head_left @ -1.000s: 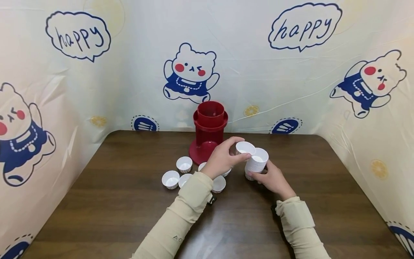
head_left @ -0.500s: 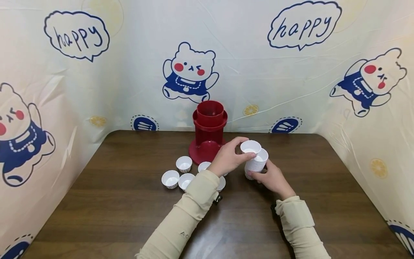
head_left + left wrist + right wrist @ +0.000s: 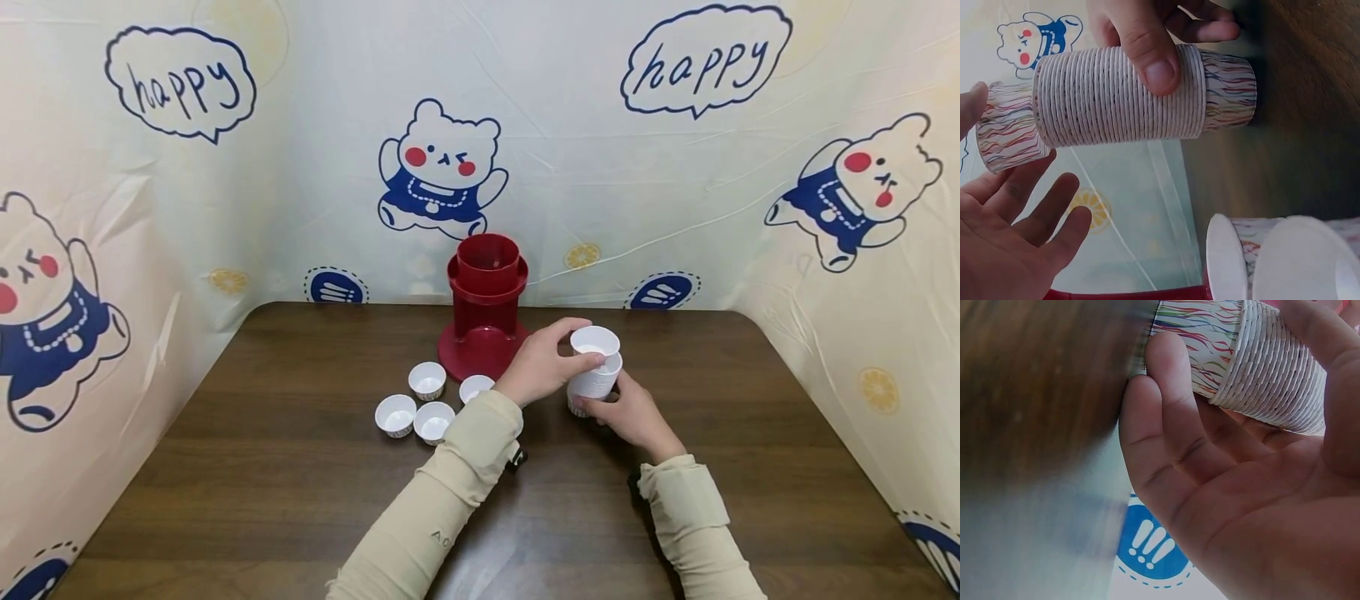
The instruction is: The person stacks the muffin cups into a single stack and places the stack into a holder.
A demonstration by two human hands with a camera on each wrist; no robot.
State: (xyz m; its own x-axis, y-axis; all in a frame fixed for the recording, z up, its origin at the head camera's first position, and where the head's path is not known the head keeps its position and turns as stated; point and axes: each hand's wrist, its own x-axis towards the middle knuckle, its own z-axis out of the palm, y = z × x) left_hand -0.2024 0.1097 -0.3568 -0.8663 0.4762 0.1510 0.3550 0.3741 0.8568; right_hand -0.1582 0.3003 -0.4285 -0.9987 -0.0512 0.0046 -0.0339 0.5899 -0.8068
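Note:
My left hand (image 3: 546, 365) pinches a single white paper baking cup (image 3: 595, 340) between thumb and fingers, its base at the mouth of a nested stack. The left wrist view shows this cup (image 3: 1013, 128) with wavy coloured stripes, lined up against the top of the stack (image 3: 1119, 97). My right hand (image 3: 636, 417) holds the stack (image 3: 595, 385) low down, thumb across the ribbed rims and fingers curled around the far side. In the right wrist view the striped bottom cup (image 3: 1204, 344) stands at the table, fingers beside it.
Several loose cups, among them one at the left (image 3: 395, 416) and one further back (image 3: 427, 381), sit on the brown table (image 3: 247, 467). Some are partly hidden by the left sleeve. Behind them stands a red cylindrical holder (image 3: 487, 292) on a round base, near the patterned backdrop.
My left hand has carried its cup to the right, from beside the stack to directly over its top. The right hand and the stack have stayed in place.

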